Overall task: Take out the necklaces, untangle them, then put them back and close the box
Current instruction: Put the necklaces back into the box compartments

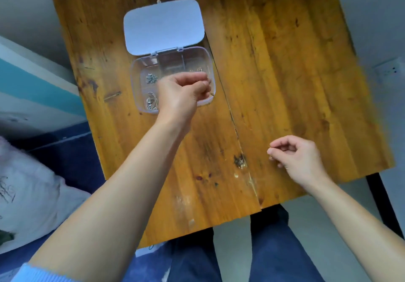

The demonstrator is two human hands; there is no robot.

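The clear box lies ahead and left on the table, long side running left to right, with its lid flat open away from the person and silver necklaces in its left compartments. The left hand hangs over its near right corner, fingers curled, seemingly pinching a gold necklace. The right hand is well apart, thumb and forefinger pinched together, and I cannot tell whether it holds anything.

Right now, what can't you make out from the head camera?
Head view:
Left hand: curled grip over the box; whether it holds anything is too fine to see.
Right hand: fingertips pinched; contents too small to tell.
Box's near-right compartments: hidden by the left hand.
Silver pieces: blurred, tangles unreadable.
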